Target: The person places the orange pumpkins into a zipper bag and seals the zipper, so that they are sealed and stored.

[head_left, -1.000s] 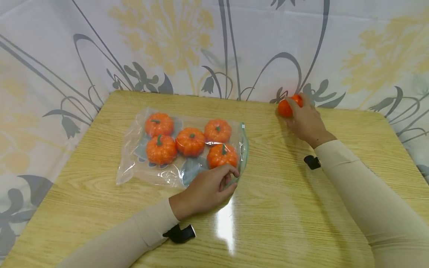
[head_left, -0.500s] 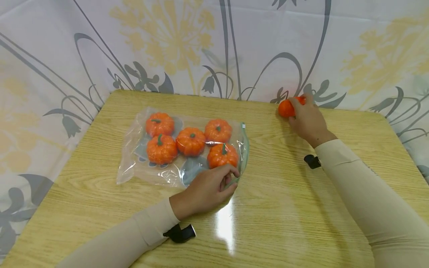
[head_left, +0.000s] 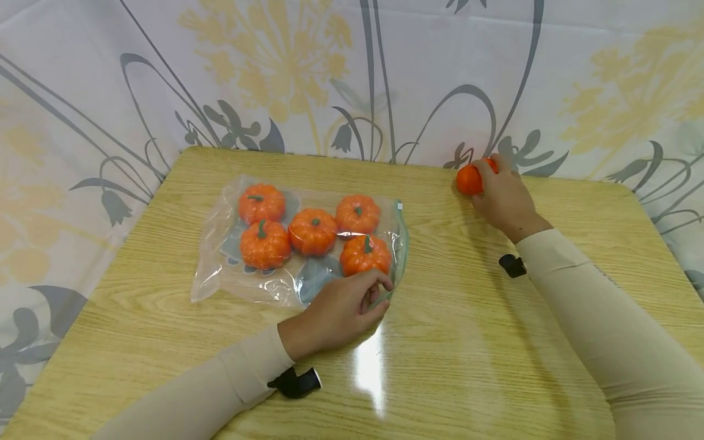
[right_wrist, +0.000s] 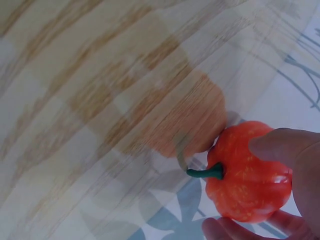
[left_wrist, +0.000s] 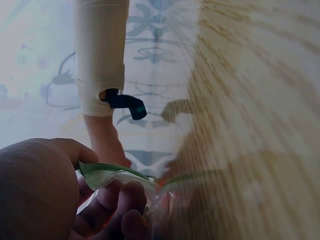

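Note:
My left hand (head_left: 341, 311) pinches the green zip edge (left_wrist: 100, 172) of a clear plastic bag (head_left: 214, 278) at its near right corner. Several orange toy pumpkins (head_left: 312, 232) with green stems lie inside the bag. At the back right of the table, my right hand (head_left: 503, 198) grips another small orange pumpkin (right_wrist: 250, 175), thumb on one side and fingers on the other. Its green stem (right_wrist: 207, 171) points away from the palm in the right wrist view. Part of this pumpkin is hidden behind the fingers in the head view.
A wooden table (head_left: 451, 366) with a glossy surface spreads under both arms. Patterned fabric (head_left: 418, 73) with grey and yellow flowers rises along its back and left edges. Black camera mounts (head_left: 297, 384) sit at both wrists.
My right hand and its pumpkin shifted very slightly to the right, then stayed almost still. The left hand and the bag have not visibly moved.

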The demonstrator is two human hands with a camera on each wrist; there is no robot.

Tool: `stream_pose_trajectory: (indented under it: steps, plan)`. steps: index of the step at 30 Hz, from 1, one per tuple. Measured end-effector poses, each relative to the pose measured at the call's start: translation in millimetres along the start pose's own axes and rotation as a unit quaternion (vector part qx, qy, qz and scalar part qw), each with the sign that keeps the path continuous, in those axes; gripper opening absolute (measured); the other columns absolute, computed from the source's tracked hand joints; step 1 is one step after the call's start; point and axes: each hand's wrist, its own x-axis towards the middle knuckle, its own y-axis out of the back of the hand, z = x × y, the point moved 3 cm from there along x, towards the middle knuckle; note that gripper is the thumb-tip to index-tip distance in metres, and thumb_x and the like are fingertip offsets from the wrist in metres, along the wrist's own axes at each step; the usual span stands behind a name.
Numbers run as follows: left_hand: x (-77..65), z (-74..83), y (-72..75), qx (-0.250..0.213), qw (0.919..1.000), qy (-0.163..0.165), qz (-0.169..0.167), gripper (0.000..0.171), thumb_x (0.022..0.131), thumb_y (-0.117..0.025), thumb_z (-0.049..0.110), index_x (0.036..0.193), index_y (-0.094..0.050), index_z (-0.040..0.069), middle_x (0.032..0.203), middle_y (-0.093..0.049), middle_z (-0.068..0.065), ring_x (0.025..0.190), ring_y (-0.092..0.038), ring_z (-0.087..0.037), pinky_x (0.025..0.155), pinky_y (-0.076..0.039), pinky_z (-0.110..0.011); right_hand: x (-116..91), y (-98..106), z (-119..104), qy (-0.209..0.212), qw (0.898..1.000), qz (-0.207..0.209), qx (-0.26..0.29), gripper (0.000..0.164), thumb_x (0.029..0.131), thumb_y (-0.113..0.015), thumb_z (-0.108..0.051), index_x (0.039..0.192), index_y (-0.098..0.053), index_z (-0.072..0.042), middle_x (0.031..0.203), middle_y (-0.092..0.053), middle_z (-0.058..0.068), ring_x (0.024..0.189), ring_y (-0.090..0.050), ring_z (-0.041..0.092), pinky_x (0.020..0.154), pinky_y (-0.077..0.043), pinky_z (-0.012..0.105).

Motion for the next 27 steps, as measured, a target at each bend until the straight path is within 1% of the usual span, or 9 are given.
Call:
stream_pose_trajectory:
  steps: [6, 14, 23, 27]
  plan:
    - [-0.2, -0.2, -0.3, -0.002, 1.0, 0.001, -0.001, 0.02, 0.094, -0.066, 0.022, 0.113, -0.061, 0.016, 0.078, -0.053, 0.009, 0.062, -0.044, -0.001, 0.06, -0.041, -0.018, 1.1, -1.1, 0.3, -0.005, 1.0, -0.008, -0.005, 0.056, 0.087, -0.062, -0.005, 0.139, -0.041, -0.001, 0.144, -0.035, 0.029, 0.111, -0.045, 0.059, 0.097, -0.043, 0.068]
    - [-0.1, 0.8, 0.9, -0.003, 1.0, -0.002, 0.0, 0.02, 0.094, -0.066, 0.022, 0.113, -0.061, 0.017, 0.078, -0.054, 0.009, 0.062, -0.044, -0.001, 0.06, -0.041, -0.018, 1.2, -1.5, -0.6, -0.015, 1.0, -0.018, 0.0, 0.056, 0.088, -0.063, -0.005, 0.139, -0.039, 0.0, 0.146, -0.035, 0.029, 0.112, -0.044, 0.059, 0.099, -0.042, 0.069]
    - [-0.1, 0.6, 0.8, -0.003, 1.0, -0.002, -0.004, 0.02, 0.094, -0.066, 0.022, 0.113, -0.061, 0.017, 0.079, -0.054, 0.009, 0.062, -0.044, -0.002, 0.06, -0.041, -0.018, 0.6, -2.4, 0.0, -0.015, 1.0, -0.021, -0.01, 0.057, 0.089, -0.064, -0.006, 0.139, -0.038, 0.0, 0.145, -0.035, 0.03, 0.111, -0.045, 0.059, 0.096, -0.044, 0.069]
    - [-0.5, 0.9, 1.2, -0.005, 1.0, -0.002, -0.005, 0.02, 0.095, -0.066, 0.022, 0.114, -0.061, 0.016, 0.079, -0.054, 0.009, 0.062, -0.044, -0.002, 0.06, -0.041, -0.018, 0.9, -2.1, 0.0, -0.019, 0.999, -0.024, -0.013, 0.057, 0.089, -0.063, -0.007, 0.14, -0.038, -0.001, 0.144, -0.034, 0.03, 0.11, -0.045, 0.058, 0.093, -0.045, 0.069]
